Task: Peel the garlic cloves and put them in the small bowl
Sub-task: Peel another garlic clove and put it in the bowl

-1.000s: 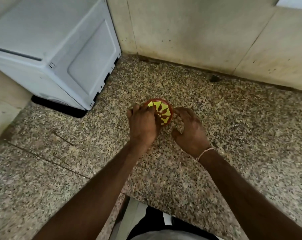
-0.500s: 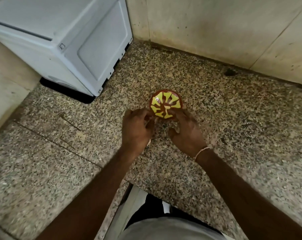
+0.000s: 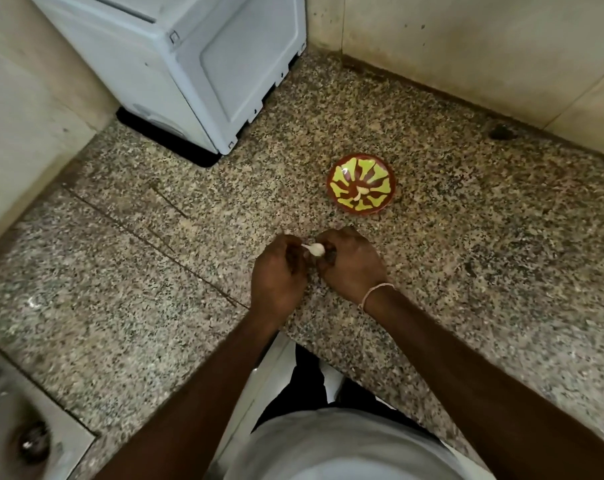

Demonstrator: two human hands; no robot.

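A speckled granite counter (image 3: 466, 271) carries everything, running back to a tiled wall and meeting a side wall at the left. On it sits a small red bowl (image 3: 380, 206) with a yellow-green pattern, right of centre and well apart from a white appliance (image 3: 196, 64) that stands in the back left corner. A steel sink (image 3: 27, 434) is set into the counter at the near left, its drain showing.

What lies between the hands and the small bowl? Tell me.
In the head view, only bare speckled counter separates the hands, left hand and right hand pinching a garlic clove, from the small bowl.
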